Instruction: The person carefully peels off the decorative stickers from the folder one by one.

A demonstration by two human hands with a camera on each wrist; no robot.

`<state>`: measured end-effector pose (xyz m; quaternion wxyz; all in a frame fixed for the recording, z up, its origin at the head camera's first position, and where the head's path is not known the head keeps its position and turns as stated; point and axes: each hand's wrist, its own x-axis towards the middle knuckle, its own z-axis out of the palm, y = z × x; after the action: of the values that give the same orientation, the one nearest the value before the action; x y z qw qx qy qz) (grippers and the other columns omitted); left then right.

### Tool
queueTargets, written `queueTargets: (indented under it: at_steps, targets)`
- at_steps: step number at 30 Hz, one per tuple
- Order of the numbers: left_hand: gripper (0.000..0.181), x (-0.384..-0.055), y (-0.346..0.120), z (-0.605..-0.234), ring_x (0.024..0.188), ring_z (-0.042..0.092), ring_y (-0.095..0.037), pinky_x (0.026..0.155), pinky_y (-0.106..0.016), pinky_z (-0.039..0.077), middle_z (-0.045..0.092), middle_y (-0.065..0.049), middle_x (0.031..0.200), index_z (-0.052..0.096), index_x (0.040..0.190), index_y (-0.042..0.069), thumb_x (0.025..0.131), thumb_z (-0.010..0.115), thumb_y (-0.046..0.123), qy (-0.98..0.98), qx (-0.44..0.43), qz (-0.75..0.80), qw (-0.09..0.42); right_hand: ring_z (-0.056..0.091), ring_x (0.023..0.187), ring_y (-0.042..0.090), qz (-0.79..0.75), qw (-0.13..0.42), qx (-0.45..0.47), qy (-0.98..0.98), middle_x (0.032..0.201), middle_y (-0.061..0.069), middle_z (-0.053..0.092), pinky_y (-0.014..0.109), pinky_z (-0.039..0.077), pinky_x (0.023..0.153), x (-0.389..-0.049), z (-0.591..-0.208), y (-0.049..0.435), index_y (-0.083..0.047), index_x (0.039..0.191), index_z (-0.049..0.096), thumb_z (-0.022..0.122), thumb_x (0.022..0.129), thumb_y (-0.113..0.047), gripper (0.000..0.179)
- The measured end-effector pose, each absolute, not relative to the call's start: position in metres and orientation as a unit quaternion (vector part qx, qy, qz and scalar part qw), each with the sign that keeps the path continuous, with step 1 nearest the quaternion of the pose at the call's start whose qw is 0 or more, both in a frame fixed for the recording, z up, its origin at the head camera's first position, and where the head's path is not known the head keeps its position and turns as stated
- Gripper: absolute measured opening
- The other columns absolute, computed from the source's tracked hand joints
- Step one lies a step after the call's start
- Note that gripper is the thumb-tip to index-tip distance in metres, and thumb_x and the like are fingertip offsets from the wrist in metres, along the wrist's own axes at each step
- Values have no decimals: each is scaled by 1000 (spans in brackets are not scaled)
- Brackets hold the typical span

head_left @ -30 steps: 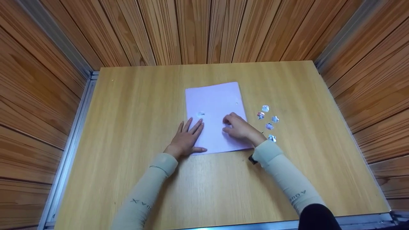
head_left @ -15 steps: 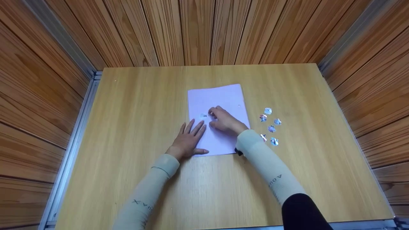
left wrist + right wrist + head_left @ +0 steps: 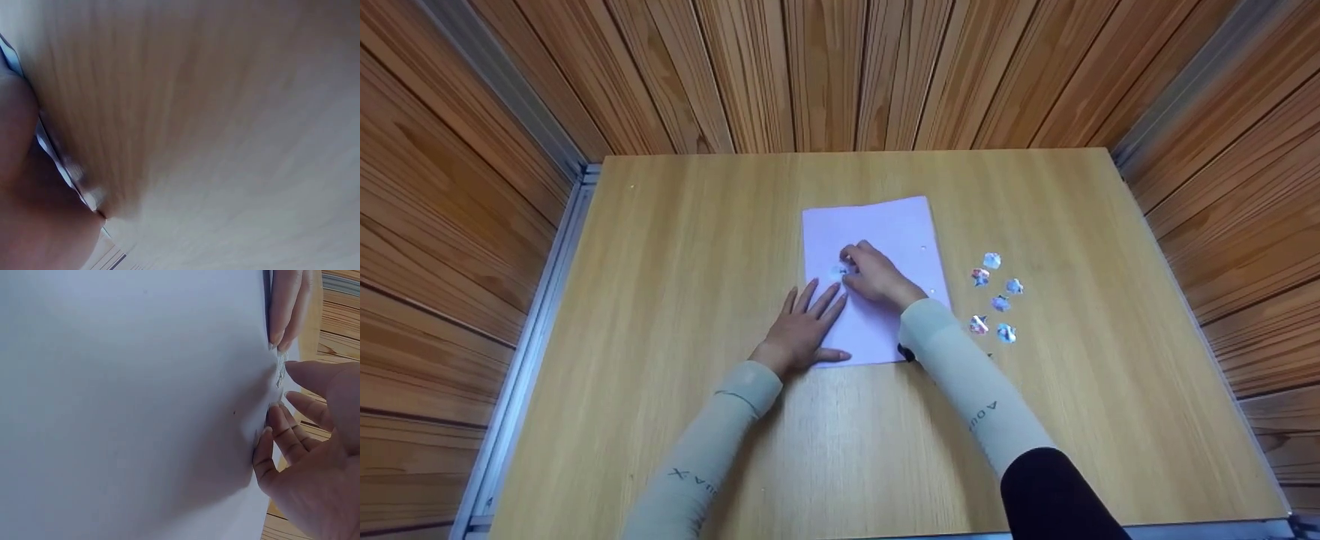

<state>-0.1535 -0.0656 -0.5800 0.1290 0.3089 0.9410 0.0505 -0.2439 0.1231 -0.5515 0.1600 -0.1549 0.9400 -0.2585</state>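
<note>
A pale lilac sheet (image 3: 896, 225) lies flat at the table's middle. My left hand (image 3: 799, 334) rests on its lower left part, fingers straight and spread. Just beyond those fingertips lies a small printed jigsaw piece (image 3: 838, 271). My right hand (image 3: 877, 276) is right beside it, fingers curled with thumb and fingertips at a small jigsaw piece mostly hidden by them. The right wrist view shows the right hand (image 3: 309, 439) low over the sheet, its thumb close to a shiny piece (image 3: 282, 371) by the left fingertips. In the left wrist view, the left hand (image 3: 39, 225) fills the left edge.
Several loose jigsaw pieces (image 3: 1000, 303) lie scattered on the wooden table (image 3: 697, 247) right of the sheet. Wood-panelled walls (image 3: 825, 75) enclose the back and sides. The right forearm (image 3: 971, 382) crosses over the front right of the table.
My right hand has moved left and slightly away across the sheet to the piece near the left fingertips. The left hand stays in place.
</note>
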Motion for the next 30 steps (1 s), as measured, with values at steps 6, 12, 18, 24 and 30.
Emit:
queueTargets:
  at_steps: [6,12,18,24,30]
  targets:
    - [99,-155,-65,-579,157,-6,-39,123,-63,1,-1,-4,173,11,166,21,93,44,78,939,310,58,136,60,118,30,-227,144,-149,952,126,11,56,42,48,107,-245,-552,117,-8,137,58,62,103,-15,35]
    - [99,-154,-65,-580,158,-3,-39,124,-63,3,1,-5,173,12,166,21,93,45,78,941,308,56,129,60,112,30,-216,128,-165,954,120,12,57,41,49,103,-245,-553,115,-5,124,63,61,102,-12,23]
    - [100,-155,-65,-581,158,-3,-39,124,-63,4,1,-5,173,12,166,20,92,44,79,941,309,51,131,60,110,31,-245,129,-153,949,118,14,58,41,49,101,-245,-555,121,-1,126,62,63,100,-12,28]
    - [100,-155,-66,-582,157,-5,-39,124,-62,4,0,-4,173,9,166,21,92,43,79,941,309,49,133,60,108,34,-292,132,-139,937,115,21,59,42,50,99,-245,-555,125,7,122,65,63,93,-2,30]
    - [100,-155,-66,-582,157,-6,-39,124,-62,2,-1,-4,173,9,166,21,92,44,79,940,307,58,135,58,111,36,-314,134,-131,931,120,23,56,43,48,102,-243,-553,125,9,120,67,60,89,2,32]
